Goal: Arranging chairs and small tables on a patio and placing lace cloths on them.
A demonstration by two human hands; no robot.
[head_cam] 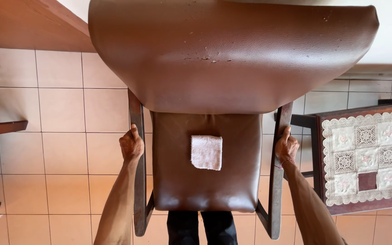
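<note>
Beige floor tiles (60, 113) fill the frame beneath us. Our left hand (131, 145) clenches the chair's left rail (138, 181) and our right hand (286, 146) clenches the right rail (277, 181), thumbs up, a two-sided grip that probably keeps the brown chair (205, 181) level. A folded pale cloth (206, 152) lies mid-seat. At right stands a small lace-covered table (368, 159).

brown padded leather chair back (232, 54): top edge cut off by frame.
dark wooden chair legs (275, 181): feet out of frame.
left hand (131, 145): fingers hidden behind frame rail.
right hand (286, 146): fingers likewise hidden.
side table with cream lace cloth (368, 156): right part cut off.
person's legs (201, 227): mostly hidden under seat.
</note>
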